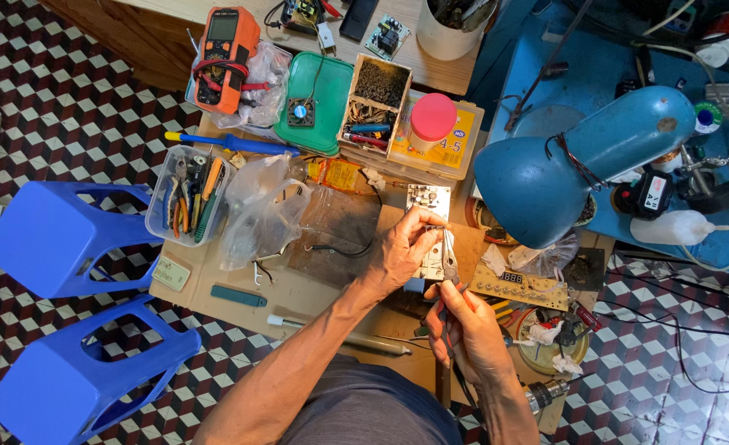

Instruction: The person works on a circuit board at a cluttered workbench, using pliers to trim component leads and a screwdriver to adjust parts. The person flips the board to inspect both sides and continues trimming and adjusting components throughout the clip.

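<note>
My left hand (403, 247) rests on a small pale circuit board (428, 200) lying on the cardboard-covered work surface (299, 288), its fingers pinching something tiny at the board's edge. My right hand (471, 330) grips the handles of a pair of pliers (449, 265), whose metal jaws point up at the board right beside my left fingers. What sits between the jaws is too small to tell.
A blue desk lamp (579, 165) hangs over the right side. A long brown circuit board (519, 286) lies right of the pliers. Behind: a clear tub of tools (187, 196), plastic bags (261, 210), a green tray (315, 103), an orange multimeter (226, 58), a pink-lidded jar (432, 119). Two blue stools (60, 239) stand left.
</note>
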